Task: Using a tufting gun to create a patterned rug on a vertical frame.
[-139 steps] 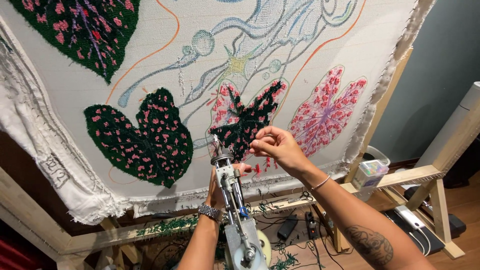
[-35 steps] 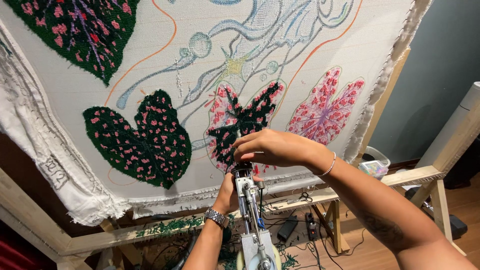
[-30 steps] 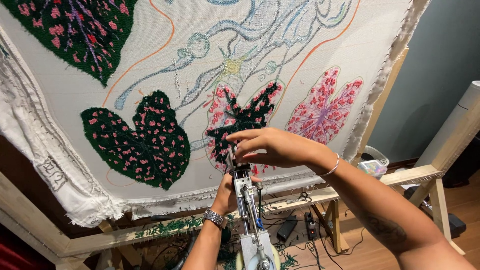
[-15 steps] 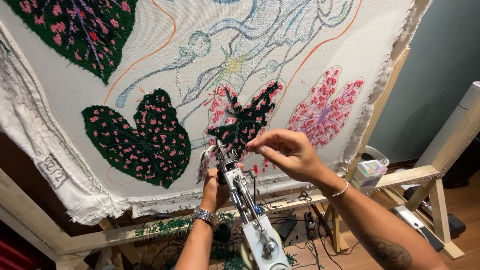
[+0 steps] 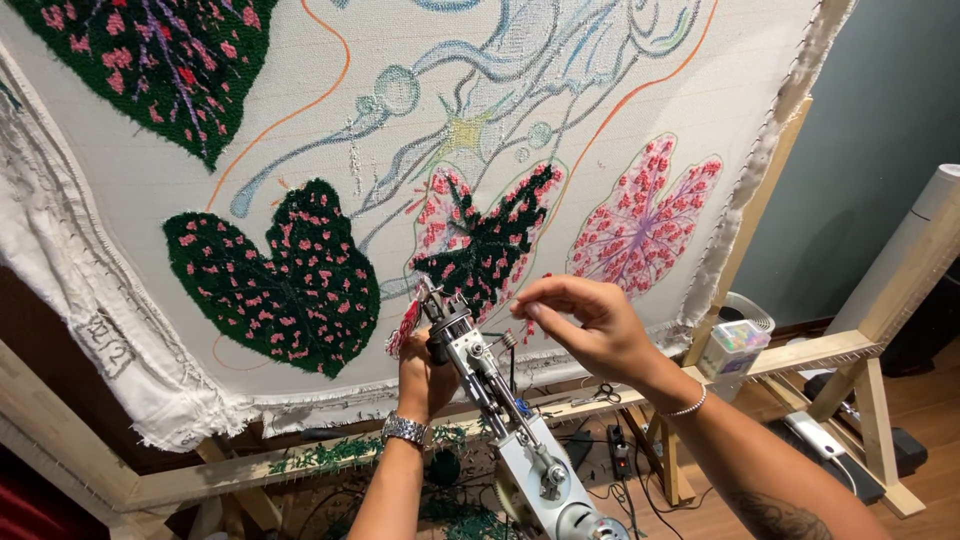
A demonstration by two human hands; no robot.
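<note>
The left hand is wrapped around the front grip of a tufting gun, whose metal body runs down and toward the camera while its needle tip sits just before the stretched cloth, near the lower edge of the half-filled leaf in the middle. The right hand hovers just to the right of the tip with thumb and forefinger pinched together; they seem to nip a thin strand of red yarn, though the strand between the fingers is too fine to make out for certain, and a tuft of the same red hangs at the gun's nose. By the look of it, the step in hand is threading or freeing the yarn at the needle, not stitching: the gun is not pressed into the cloth. The next move would call for the strand to be fed cleanly through the needle's eye with a little slack, the pinching fingers to clear the tip, and the gun to be set square against the cloth inside the leaf's outline. To the left is a finished dark green leaf with pink spots, to the right a pink leaf. Behind stands the wooden frame, with cables and green yarn scraps on the floor below.
</note>
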